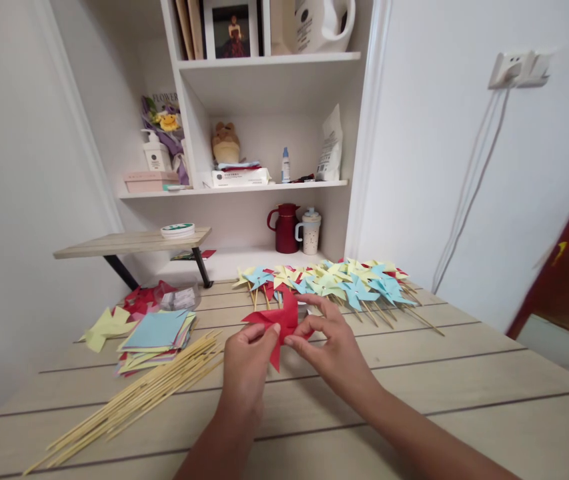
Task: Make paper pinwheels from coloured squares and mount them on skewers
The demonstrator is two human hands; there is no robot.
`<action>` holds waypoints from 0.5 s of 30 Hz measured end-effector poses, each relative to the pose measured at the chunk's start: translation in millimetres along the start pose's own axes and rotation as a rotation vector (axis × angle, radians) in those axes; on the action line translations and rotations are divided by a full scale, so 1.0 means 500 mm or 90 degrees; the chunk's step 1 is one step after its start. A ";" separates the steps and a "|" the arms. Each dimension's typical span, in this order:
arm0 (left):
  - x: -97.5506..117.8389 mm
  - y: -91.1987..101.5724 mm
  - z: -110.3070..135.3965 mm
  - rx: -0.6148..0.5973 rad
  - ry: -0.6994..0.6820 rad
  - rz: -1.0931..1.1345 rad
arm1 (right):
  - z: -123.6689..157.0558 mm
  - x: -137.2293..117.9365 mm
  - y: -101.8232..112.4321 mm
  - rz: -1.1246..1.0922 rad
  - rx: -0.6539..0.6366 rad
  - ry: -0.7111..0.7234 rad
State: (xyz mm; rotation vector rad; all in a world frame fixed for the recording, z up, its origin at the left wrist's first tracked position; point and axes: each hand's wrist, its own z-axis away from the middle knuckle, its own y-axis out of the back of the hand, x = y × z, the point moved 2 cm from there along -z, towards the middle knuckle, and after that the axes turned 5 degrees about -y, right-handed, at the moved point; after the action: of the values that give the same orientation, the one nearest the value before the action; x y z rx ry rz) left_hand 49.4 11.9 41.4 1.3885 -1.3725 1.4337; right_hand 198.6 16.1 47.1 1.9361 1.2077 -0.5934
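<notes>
Both hands hold a red paper pinwheel (pixel 289 315) above the middle of the table (pixel 444 413).
The left hand (pixel 247 360) pinches it between thumb and forefinger; the right hand (pixel 337 343) has thumb and forefinger closed on its right side, other fingers spread. Stick-mounted pinwheels (pixel 357 291) crowd the far edge, from its middle to the far right corner, just beyond the hands. Thin sticks (pixel 139 393) slant from the near left corner toward the left hand, with the paper squares (pixel 157 331) stacked beside them, nearer the left edge. Planks stretch between the right forearm and the right edge, leaving room sideways.
</notes>
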 end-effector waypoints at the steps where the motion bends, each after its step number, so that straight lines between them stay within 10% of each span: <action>1: 0.001 -0.002 0.001 0.001 0.004 0.001 | 0.000 0.001 -0.002 0.004 0.006 -0.001; 15: -0.006 -0.005 0.005 -0.002 0.015 -0.006 | -0.014 0.015 -0.002 -0.081 -0.034 -0.112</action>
State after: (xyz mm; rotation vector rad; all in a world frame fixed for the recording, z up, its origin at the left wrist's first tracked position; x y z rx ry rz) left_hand 52.9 10.4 38.6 1.3701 -1.3503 1.4371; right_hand 201.1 26.0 45.4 1.7329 1.2275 -0.7742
